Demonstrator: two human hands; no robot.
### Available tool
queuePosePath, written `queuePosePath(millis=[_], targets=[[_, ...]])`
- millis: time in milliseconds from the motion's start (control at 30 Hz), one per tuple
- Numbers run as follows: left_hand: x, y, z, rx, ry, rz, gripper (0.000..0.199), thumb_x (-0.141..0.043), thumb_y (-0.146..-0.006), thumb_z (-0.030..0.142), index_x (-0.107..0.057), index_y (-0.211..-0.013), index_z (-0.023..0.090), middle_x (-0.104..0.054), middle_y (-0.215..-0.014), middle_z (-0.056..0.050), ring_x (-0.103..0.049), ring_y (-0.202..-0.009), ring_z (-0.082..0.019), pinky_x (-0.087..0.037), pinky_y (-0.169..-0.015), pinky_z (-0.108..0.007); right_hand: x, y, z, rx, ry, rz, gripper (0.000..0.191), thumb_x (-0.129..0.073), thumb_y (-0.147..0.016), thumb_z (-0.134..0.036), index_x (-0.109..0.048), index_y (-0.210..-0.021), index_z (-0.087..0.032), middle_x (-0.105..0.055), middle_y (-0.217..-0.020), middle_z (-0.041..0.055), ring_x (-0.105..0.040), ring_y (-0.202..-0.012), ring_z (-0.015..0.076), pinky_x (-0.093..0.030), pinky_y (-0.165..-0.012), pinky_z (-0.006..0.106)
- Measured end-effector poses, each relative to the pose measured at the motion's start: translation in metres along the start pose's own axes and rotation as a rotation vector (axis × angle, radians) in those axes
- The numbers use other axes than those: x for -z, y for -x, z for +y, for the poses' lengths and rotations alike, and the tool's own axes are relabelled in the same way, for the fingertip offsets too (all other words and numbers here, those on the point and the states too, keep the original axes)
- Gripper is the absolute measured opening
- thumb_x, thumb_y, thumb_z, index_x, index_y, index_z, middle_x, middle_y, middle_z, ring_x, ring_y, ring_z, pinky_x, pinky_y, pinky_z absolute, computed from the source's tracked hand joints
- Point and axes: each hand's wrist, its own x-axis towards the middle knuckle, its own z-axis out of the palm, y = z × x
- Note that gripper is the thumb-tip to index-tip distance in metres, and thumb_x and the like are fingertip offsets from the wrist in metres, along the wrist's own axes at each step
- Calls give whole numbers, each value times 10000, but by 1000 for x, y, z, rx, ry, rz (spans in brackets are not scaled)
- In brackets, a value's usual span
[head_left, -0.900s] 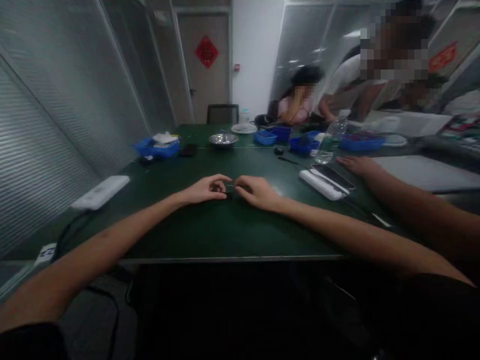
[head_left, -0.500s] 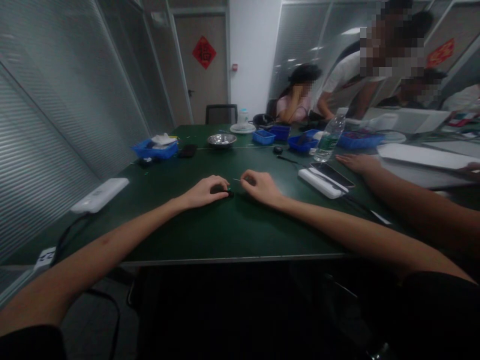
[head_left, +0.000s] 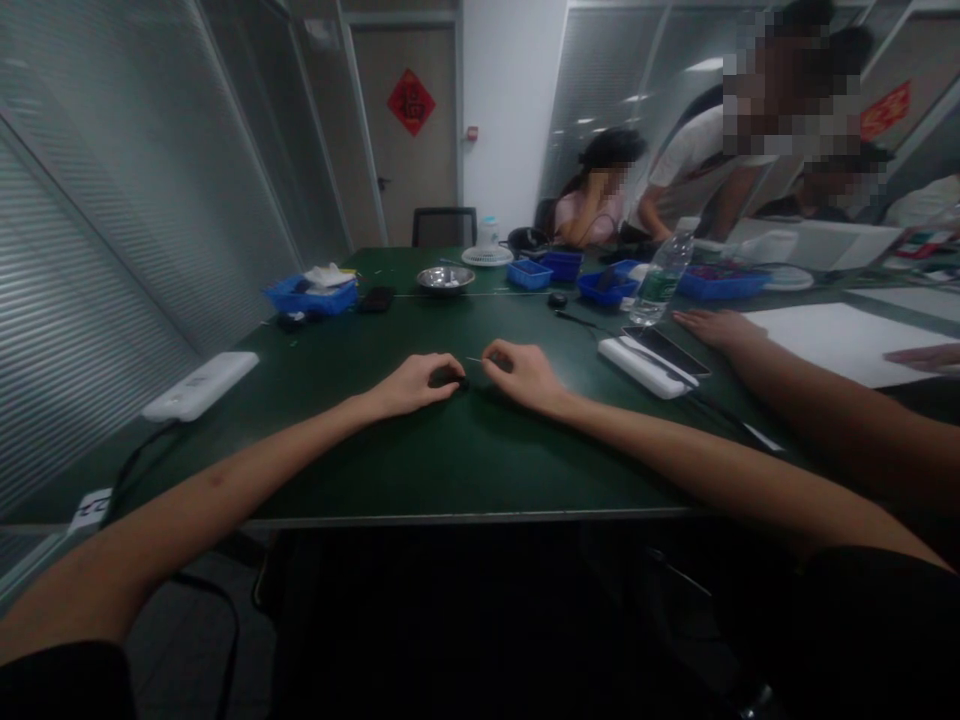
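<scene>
My left hand (head_left: 416, 383) rests low over the green table (head_left: 450, 465), thumb and forefinger pinched on a small black piece (head_left: 463, 383) too small to name. Facing it, a short gap to the right, my right hand (head_left: 525, 376) is curled with its thumb and forefinger together. From that pinch a thin, pale, needle-like rod (head_left: 473, 360) points left toward my left fingertips. The rod and the black piece look apart. The rod's other end is hidden in my right fingers.
A steel bowl (head_left: 445, 281) and blue trays (head_left: 313, 298) stand farther back. White power strips (head_left: 201, 386) lie on both sides. To the right are a phone (head_left: 666, 350), a water bottle (head_left: 664, 275), and a co-worker's hand (head_left: 712, 325) beside white paper (head_left: 832, 335).
My left forefinger has come down closer to the thumb, and a green speck seen there is now hidden. My right hand keeps its place. The co-worker's white paper now lies flatter.
</scene>
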Motion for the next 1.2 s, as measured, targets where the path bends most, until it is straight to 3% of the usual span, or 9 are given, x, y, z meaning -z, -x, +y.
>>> queuePosePath(millis=[233, 533, 700, 867, 967, 1033, 1200], targets=[[2, -2, -2, -27, -12, -34, 268, -593, -976, 259, -673, -1226, 203, -711, -1169, -67, -663, -1016, -203, -515, -866, -324, -1, 0, 0, 13, 15, 0, 242, -574, -959, -370, -729, -1045, -206, -727, -852, 39, -629, -738, 176, -417, -670, 265], [29, 3, -12, -60, -220, -204, 309, -566, -993, 267, -641, -1287, 209, -676, -1214, -94, -640, -1107, -227, -498, -949, -349, -2, 0, 1, 19, 15, -4, 233, -580, -959, -368, -727, -1040, -207, -731, -859, 39, -627, -738, 174, -425, -677, 267], [59, 14, -55, 95, -173, -79, 338, -643, -932, 293, -682, -1259, 215, -697, -1253, -88, -661, -1137, -239, -509, -993, -378, 0, 1, 1, 27, 10, -20, 240, -574, -966, -368, -724, -1063, -207, -735, -884, 45, -633, -750, 176, -433, -683, 270], [100, 40, -116, 450, -208, 159, 318, -730, -809, 278, -780, -1115, 209, -748, -1188, -79, -691, -1120, -263, -519, -1022, -382, 1, 0, 1, 22, 7, -43, 247, -579, -966, -374, -719, -1074, -202, -743, -924, 58, -641, -779, 185, -440, -687, 276], [121, 58, -145, 615, -305, 235, 256, -739, -768, 264, -816, -1009, 223, -778, -1112, -65, -702, -1090, -273, -505, -1040, -367, 0, 0, 2, 38, 12, -46, 252, -579, -967, -375, -720, -1077, -198, -741, -918, 56, -637, -775, 181, -434, -682, 274], [131, 67, -158, 653, -373, 229, 266, -721, -762, 264, -822, -1006, 230, -784, -1099, -57, -705, -1078, -285, -496, -1048, -375, -1, 0, 3, 47, 12, -43, 252, -577, -969, -376, -719, -1075, -196, -739, -911, 54, -634, -769, 178, -430, -678, 271], [136, 72, -174, 592, -517, 149, 347, -652, -763, 252, -822, -1064, 219, -766, -1170, -67, -684, -1124, -305, -481, -1067, -380, -2, 1, 3, 54, 5, -29, 246, -578, -970, -374, -718, -1073, -200, -739, -914, 48, -639, -774, 176, -427, -681, 266]])
